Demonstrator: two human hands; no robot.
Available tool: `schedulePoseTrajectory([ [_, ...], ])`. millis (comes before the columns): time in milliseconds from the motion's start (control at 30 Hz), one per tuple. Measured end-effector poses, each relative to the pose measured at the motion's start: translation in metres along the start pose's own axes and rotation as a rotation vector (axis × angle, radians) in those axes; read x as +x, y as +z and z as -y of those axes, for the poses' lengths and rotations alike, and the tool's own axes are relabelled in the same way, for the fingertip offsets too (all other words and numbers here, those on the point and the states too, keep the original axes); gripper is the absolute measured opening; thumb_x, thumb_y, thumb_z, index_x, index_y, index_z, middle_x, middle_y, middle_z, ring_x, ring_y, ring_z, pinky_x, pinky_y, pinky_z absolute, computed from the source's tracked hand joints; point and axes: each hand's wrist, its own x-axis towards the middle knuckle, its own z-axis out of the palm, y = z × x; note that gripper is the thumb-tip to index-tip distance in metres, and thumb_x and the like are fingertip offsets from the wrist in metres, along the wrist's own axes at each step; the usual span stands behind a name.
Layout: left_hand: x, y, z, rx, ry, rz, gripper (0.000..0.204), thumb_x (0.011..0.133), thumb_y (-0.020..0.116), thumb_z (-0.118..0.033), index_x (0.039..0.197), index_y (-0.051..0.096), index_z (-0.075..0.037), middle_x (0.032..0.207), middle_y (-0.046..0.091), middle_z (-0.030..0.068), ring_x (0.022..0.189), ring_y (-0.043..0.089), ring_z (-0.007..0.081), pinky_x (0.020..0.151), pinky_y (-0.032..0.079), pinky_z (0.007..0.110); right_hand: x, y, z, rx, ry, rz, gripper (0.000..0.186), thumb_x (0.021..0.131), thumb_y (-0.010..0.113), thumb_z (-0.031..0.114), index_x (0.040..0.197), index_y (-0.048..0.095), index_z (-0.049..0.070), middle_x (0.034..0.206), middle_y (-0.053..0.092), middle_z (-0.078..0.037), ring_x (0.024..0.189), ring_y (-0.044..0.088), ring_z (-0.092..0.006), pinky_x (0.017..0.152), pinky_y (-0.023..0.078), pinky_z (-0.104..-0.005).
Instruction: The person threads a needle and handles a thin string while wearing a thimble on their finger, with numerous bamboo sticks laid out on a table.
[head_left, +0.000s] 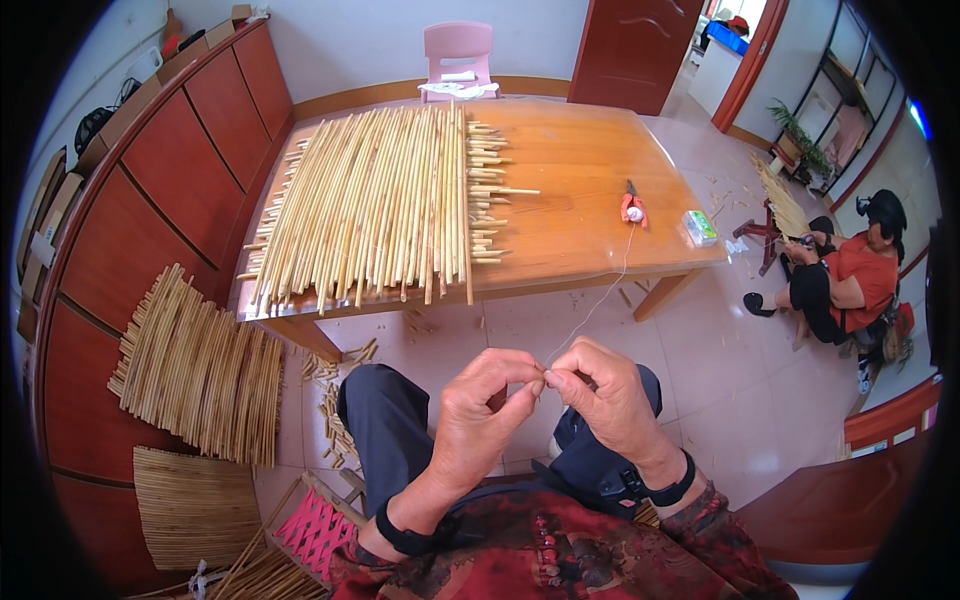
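Observation:
My left hand [488, 408] and my right hand [610, 402] meet over my lap, thumbs and forefingers pinched tip to tip. Between the fingertips they grip a thin white thread [603, 297]; anything smaller there is hidden. The thread runs up over the table's near edge to a small white spool [635, 213]. Beside this spool lie pliers [631, 192] with red handles, jaws pointing away from me. Left of them on the wooden table [570, 150], a mat of pale sticks [370, 200] rests on crosswise sticks.
A small green-and-white box [700, 228] sits at the table's right. More stick mats [200, 370] lean by the red cabinets at left. Cut stick pieces [335, 410] litter the floor. A pink chair [459, 60] stands behind the table. At right, another person [855, 280] sits near a stick mat.

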Motion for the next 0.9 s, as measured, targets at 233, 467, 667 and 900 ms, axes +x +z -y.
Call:
schedulePoseTrajectory([
  [233,-0.001,-0.005,0.006,-0.054,-0.028,-0.001,0.008,0.075,0.058,0.004,0.079,0.062,-0.001,0.086,0.057,0.0026,0.067,0.049,0.0029,0.052,0.037,0.016,-0.003,-0.005,-0.010,0.089,-0.018,-0.154,0.005,0.081,0.055,0.002,0.086,0.054,0.001,0.075,0.049,-0.004,0.064,0.047,-0.0104,0.058,0.039,-0.0230],
  [467,-0.002,-0.004,0.004,-0.206,-0.065,0.001,0.007,0.076,0.057,0.004,0.079,0.061,0.000,0.088,0.057,0.0052,0.059,0.045,0.0019,0.047,0.033,0.014,-0.005,-0.007,-0.007,0.206,0.003,-0.114,0.006,0.086,0.051,0.005,0.088,0.055,0.002,0.074,0.050,-0.002,0.063,0.047,-0.0060,0.058,0.040,-0.0191],
  [667,-0.002,-0.009,0.003,-0.525,-0.206,0.048,0.009,0.078,0.057,0.004,0.083,0.062,-0.001,0.092,0.056,0.0037,0.069,0.046,0.0026,0.054,0.036,0.015,-0.011,0.000,-0.009,0.415,0.146,-0.060,0.010,0.086,0.054,0.009,0.090,0.056,0.001,0.079,0.055,-0.002,0.067,0.052,-0.0065,0.062,0.044,-0.0189],
  [900,-0.002,-0.006,0.008,-0.459,-0.076,-0.002,0.009,0.077,0.056,0.005,0.083,0.060,0.000,0.092,0.056,0.0088,0.054,0.041,0.0021,0.040,0.028,0.014,-0.008,0.012,-0.014,0.720,0.248,0.094,0.015,0.083,0.058,0.009,0.094,0.056,-0.001,0.086,0.057,-0.003,0.074,0.057,-0.0096,0.068,0.047,-0.0214],
])
